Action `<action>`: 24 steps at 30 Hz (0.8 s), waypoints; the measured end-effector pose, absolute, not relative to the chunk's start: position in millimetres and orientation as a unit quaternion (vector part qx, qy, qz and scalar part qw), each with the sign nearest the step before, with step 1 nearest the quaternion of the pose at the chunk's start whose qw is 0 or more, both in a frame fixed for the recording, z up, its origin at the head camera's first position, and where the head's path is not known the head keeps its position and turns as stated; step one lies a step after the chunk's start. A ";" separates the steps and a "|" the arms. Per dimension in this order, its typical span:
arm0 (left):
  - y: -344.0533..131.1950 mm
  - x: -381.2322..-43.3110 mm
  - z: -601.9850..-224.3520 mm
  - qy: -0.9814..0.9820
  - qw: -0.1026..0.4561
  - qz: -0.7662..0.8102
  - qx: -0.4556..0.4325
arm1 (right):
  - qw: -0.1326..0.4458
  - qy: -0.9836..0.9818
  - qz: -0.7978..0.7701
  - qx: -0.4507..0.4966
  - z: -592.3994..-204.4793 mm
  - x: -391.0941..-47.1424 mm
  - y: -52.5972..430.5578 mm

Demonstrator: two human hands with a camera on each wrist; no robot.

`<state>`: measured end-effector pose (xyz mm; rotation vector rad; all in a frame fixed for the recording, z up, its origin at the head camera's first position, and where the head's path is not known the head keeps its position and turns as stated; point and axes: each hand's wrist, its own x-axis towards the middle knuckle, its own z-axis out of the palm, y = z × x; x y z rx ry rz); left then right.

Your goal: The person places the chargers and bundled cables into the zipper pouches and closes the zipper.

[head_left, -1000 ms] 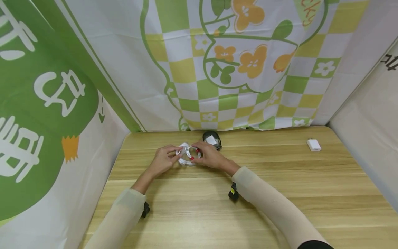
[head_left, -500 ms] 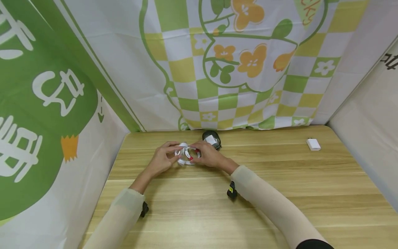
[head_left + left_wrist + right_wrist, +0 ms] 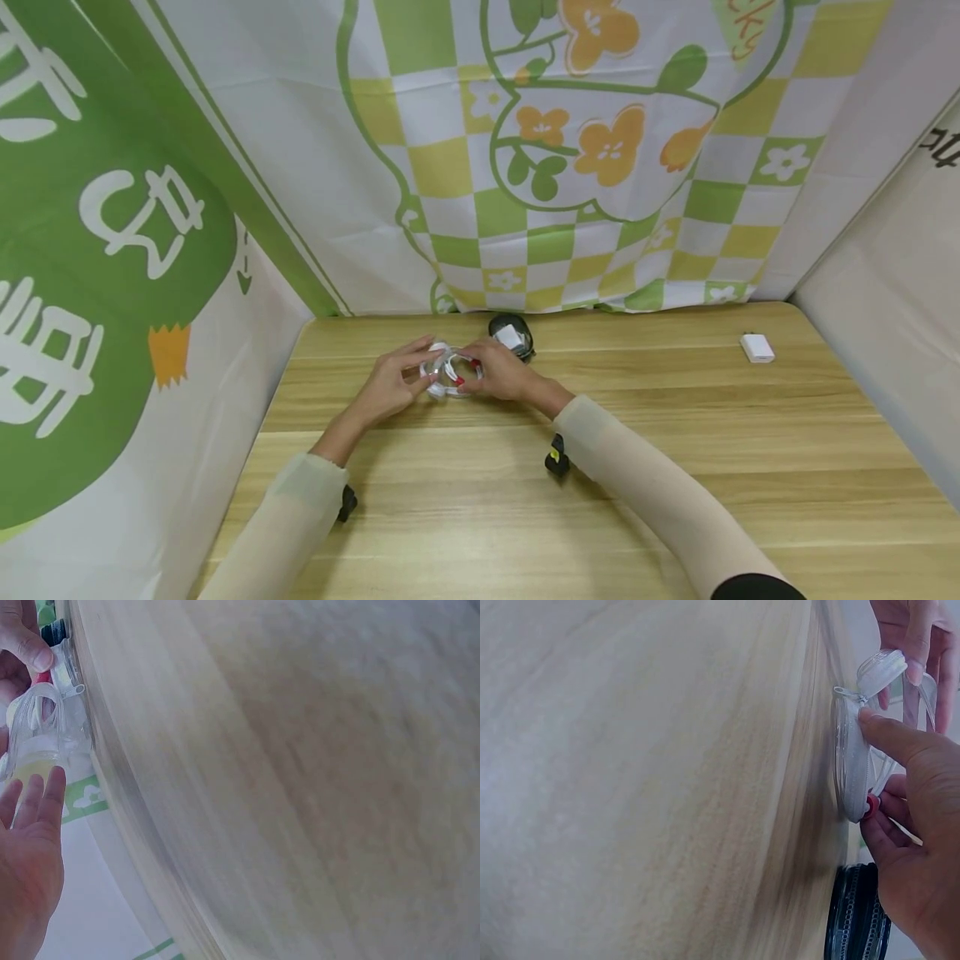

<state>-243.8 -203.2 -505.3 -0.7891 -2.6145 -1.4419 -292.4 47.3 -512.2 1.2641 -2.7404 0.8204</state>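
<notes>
A clear, round zip pouch (image 3: pixel 851 761) with a white zipper stands unzipped near the table's back edge, its lid folded up to the left. My left hand (image 3: pixel 388 385) holds that lid between thumb and fingers. Inside the opening lies a coiled white cable (image 3: pixel 450 367) with red parts (image 3: pixel 871 807). My right hand (image 3: pixel 504 372) pinches the coil by a red part, its thumb (image 3: pixel 889 735) resting by the pouch's zipper edge. Part of the coil is hidden behind the right fingers.
Just behind my right hand lies a black round zip case (image 3: pixel 517 323) with a white charger (image 3: pixel 508 337) on or in it. Another white charger plug (image 3: pixel 757 348) lies far right on the wooden table (image 3: pixel 480 517). A printed curtain (image 3: pixel 525 233) hangs along the back edge.
The pouch lid tilts further to the left with my left hand. My right hand shifts slightly left, and the cable coil sits deeper in the pouch.
</notes>
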 end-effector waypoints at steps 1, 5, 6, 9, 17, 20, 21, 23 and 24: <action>-203.2 -243.8 -505.0 -0.845 0.023 -0.468 -0.257 | 0.009 -0.876 0.259 0.407 -512.7 -293.0 46.7; -203.8 -244.0 -503.1 -0.846 0.010 -0.466 -0.258 | 0.015 -0.877 0.245 0.412 -513.2 -293.9 44.0; -204.0 -244.0 -502.1 -0.847 0.009 -0.464 -0.258 | 0.015 -0.878 0.244 0.412 -512.9 -293.8 43.4; -204.9 -244.6 -499.9 -0.857 0.013 -0.448 -0.254 | 0.012 -0.879 0.242 0.411 -510.3 -292.7 41.6; -205.2 -244.9 -496.9 -0.863 0.008 -0.437 -0.253 | 0.008 -0.884 0.225 0.409 -504.7 -290.1 37.3; -205.3 -244.8 -496.8 -0.863 0.013 -0.434 -0.259 | 0.014 -0.884 0.224 0.410 -504.7 -289.0 36.6; -205.3 -244.9 -496.7 -0.863 0.015 -0.433 -0.260 | 0.013 -0.884 0.225 0.409 -504.7 -288.5 36.5; -205.2 -245.0 -496.5 -0.864 0.018 -0.429 -0.261 | 0.014 -0.885 0.228 0.406 -505.2 -287.5 36.7; -205.2 -245.2 -496.3 -0.865 0.019 -0.429 -0.260 | 0.014 -0.885 0.229 0.405 -505.5 -287.1 36.7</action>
